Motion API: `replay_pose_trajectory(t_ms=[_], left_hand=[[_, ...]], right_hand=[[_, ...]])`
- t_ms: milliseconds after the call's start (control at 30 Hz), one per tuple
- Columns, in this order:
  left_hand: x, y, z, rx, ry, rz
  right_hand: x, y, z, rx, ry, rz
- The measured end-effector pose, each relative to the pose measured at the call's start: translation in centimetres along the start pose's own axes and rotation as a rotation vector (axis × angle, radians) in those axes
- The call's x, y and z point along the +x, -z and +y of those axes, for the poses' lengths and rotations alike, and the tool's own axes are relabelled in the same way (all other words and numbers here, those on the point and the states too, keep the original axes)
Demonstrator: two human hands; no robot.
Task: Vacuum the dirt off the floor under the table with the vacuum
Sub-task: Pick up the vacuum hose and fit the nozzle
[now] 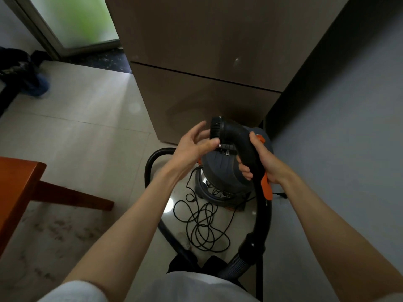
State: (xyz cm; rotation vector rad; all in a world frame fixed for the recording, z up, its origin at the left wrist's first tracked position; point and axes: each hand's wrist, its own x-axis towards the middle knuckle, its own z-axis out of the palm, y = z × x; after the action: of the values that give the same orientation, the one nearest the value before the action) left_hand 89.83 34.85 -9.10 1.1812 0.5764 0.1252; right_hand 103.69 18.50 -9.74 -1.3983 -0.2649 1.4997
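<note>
Above the vacuum (226, 173) — right hand (265, 159) grips the wand (242, 140); left hand's (192, 144) fingers (197, 129) loosely spread, touching the brush head (216, 129).

Head view, looking down

One wide camera, worn high, faces forward and down, close above the vacuum (226, 171) on the floor (87, 118).

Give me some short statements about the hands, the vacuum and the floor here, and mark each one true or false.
1. The right hand grips the curved black hose handle. True.
2. The left hand rests on the red-brown wooden table. False: it touches the round black brush nozzle.
3. The black power cord lies loosely coiled on the pale tiled floor. True.
4. The grey canister vacuum stands on the table. False: it stands on the floor.
</note>
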Motion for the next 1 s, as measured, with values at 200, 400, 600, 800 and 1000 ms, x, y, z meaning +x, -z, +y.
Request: replay_pose_trajectory(t_ms=[200,400,600,800,1000], left_hand=[[-0.7,-1.8,-4.0,0.198,0.128,0.03],[0.7,-3.7,-7.7,0.221,0.199,0.084],[4.5,-7.1,-10.6,0.268,0.296,-0.004],[7.8,-9.1,-15.6,0.23,0.366,0.252],[7.8,-8.5,-18.4,0.23,0.398,0.41]], right_hand=[[2.8,-0.4,0.2,-0.003,0.141,0.175],[5.6,-0.5,1.1,0.267,0.126,0.25],[7.5,3.6,1.4,0.268,0.161,0.273],[9.6,14.8,7.2,-0.544,0.014,0.601],[10.9,19.4,12.2,-1.072,-0.006,0.5]])
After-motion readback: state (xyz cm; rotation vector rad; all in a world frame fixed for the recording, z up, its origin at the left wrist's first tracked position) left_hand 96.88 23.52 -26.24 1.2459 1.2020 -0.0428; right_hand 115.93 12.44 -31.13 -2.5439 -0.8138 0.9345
